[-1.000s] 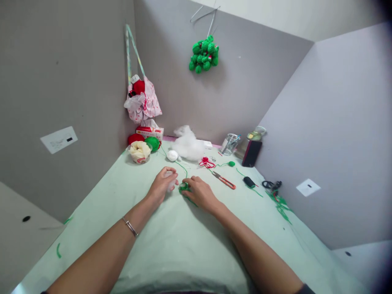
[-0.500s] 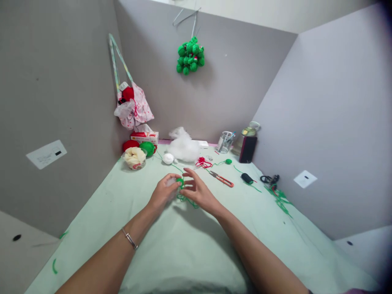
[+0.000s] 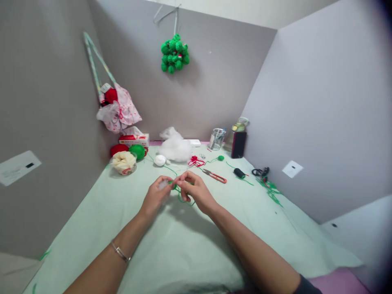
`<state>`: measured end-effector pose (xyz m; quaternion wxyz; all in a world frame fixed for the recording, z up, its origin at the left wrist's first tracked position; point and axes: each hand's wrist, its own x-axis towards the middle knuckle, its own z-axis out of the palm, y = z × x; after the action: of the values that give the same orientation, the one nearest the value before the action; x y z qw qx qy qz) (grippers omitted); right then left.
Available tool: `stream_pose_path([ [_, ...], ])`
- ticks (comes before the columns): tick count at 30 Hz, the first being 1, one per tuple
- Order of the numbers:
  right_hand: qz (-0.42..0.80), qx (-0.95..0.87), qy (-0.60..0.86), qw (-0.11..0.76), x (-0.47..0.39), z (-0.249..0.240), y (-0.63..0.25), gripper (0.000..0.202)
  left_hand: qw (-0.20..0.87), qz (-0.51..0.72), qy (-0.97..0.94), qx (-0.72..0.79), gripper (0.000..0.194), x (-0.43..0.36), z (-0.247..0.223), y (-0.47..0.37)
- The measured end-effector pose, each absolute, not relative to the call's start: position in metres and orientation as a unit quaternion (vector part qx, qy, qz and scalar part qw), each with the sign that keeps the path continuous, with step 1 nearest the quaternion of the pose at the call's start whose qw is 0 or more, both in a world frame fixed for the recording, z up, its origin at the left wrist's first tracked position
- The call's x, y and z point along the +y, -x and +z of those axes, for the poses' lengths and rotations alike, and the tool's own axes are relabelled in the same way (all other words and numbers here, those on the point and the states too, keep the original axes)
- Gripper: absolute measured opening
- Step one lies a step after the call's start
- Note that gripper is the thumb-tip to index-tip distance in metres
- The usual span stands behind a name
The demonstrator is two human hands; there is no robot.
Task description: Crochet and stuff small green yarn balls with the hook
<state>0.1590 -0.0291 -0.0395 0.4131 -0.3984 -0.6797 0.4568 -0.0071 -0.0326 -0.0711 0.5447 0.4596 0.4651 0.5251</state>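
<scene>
A small green yarn piece [image 3: 174, 185] is pinched between the fingertips of my left hand [image 3: 157, 194], with something whitish and translucent under the fingers. My right hand [image 3: 196, 188] meets it from the right, thumb and forefinger pressed together at the piece; what exactly they grip is too small to tell. Loops of green yarn [image 3: 180, 197] hang below the fingers. From the hands a green strand runs up toward the green ball [image 3: 137, 152] at the back left.
Behind my hands lie white stuffing [image 3: 176, 148], a white ball [image 3: 159, 160], red yarn [image 3: 196, 161] and orange snips [image 3: 215, 176]. A bowl [image 3: 123, 163] stands left; a glass jar [image 3: 217, 139], phone [image 3: 239, 145] and dark spool [image 3: 239, 173] are right.
My right hand's spread fingers have closed in and now meet my left fingertips at the green piece. The whole view has shifted, so the surroundings appear farther left.
</scene>
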Motion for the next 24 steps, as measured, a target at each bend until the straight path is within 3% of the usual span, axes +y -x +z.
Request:
stream_pose_path([
  [3, 0.429, -0.676, 0.437, 0.409, -0.028, -0.044, -0.159, 0.028, 0.543, 0.532, -0.451, 0.468, 0.033, -0.035, -0.069, 0.006],
  [6, 0.422, -0.69, 0.456, 0.37, -0.025, -0.048, -0.162, 0.014, 0.548, 0.533, -0.441, 0.471, 0.036, -0.036, -0.068, 0.003],
  [8, 0.432, -0.691, 0.461, 0.351, -0.023, -0.05, -0.164, 0.024, 0.558, 0.534, -0.429, 0.468, 0.037, -0.035, -0.068, 0.003],
  [12, 0.491, -0.669, 0.443, 0.34, -0.019, -0.051, -0.168, 0.037, 0.586, 0.56, -0.376, 0.449, 0.041, -0.03, -0.067, 0.007],
  [17, 0.595, -0.641, 0.371, 0.311, -0.023, -0.051, -0.161, 0.038, 0.633, 0.575, -0.321, 0.408, 0.039, -0.025, -0.065, 0.01],
  [24, 0.589, -0.579, 0.383, 0.414, -0.014, -0.059, -0.159, 0.04, 0.7, 0.522, -0.347, 0.343, 0.036, -0.04, -0.057, -0.007],
])
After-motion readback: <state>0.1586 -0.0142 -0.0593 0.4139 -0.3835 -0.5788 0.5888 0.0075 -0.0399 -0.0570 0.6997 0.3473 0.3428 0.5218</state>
